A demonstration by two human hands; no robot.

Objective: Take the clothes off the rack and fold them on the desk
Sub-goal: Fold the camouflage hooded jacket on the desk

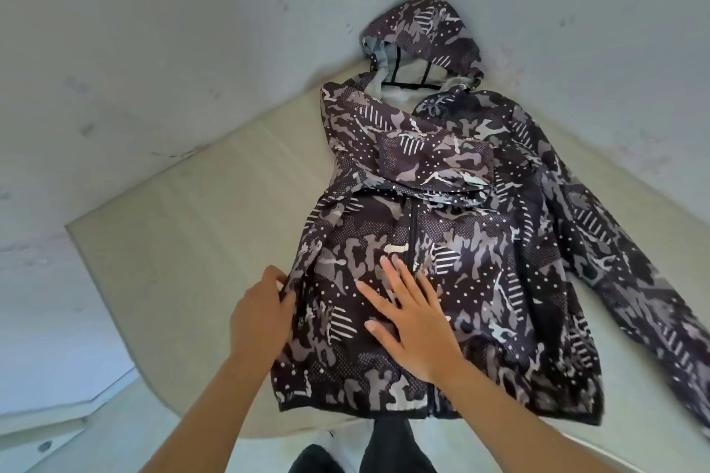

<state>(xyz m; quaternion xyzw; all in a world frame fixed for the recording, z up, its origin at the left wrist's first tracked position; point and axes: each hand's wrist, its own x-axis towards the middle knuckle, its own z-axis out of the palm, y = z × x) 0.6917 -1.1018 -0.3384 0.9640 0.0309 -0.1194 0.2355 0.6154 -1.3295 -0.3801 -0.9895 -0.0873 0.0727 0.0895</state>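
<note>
A dark camouflage hooded jacket (pixel 461 242) lies front up on the pale desk (pixel 192 234), zipped, hood against the wall corner. Its left sleeve is folded across the chest; the right sleeve stretches out toward the desk's right edge. My right hand (pixel 411 323) lies flat with straight, spread fingers on the jacket's lower front, next to the zip. My left hand (pixel 261 313) is at the jacket's left side seam, fingers curled round the fabric edge.
Grey walls (pixel 153 50) meet in a corner behind the desk. The desk's rounded front-left edge (pixel 126 338) drops to a pale floor. My dark trousers and shoes (pixel 369 449) show below the desk's front edge.
</note>
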